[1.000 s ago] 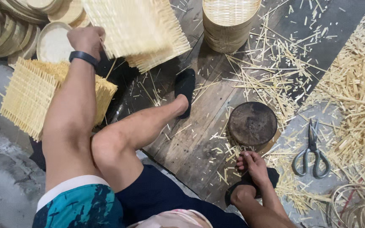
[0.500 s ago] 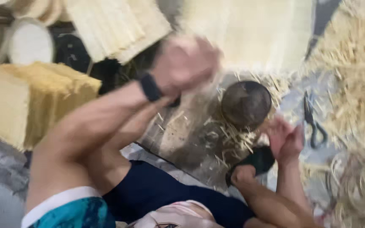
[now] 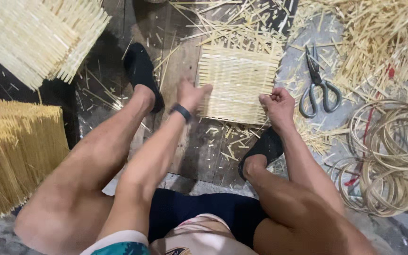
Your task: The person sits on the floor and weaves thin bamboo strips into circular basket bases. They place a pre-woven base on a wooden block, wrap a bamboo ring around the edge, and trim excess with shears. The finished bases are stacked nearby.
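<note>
A square woven bamboo mat [image 3: 238, 85] lies flat in front of me, between my feet. My left hand [image 3: 191, 94], with a dark band on the wrist, grips the mat's left edge. At the lower right corner, my right hand [image 3: 276, 105] pinches the mat between closed fingers. The round dark block seen earlier is hidden under the mat.
Dark-handled scissors [image 3: 318, 85] lie just right of the mat. Coiled bamboo rings [image 3: 393, 160] sit at the right, loose bamboo strips [image 3: 378, 42] at the upper right. Stacks of woven mats [image 3: 34, 38] and a second mat stack [image 3: 15, 156] stand at the left.
My left hand took a woven mat from the stack at the upper left and swung it across. The mat now covers the round block, held by both hands.
</note>
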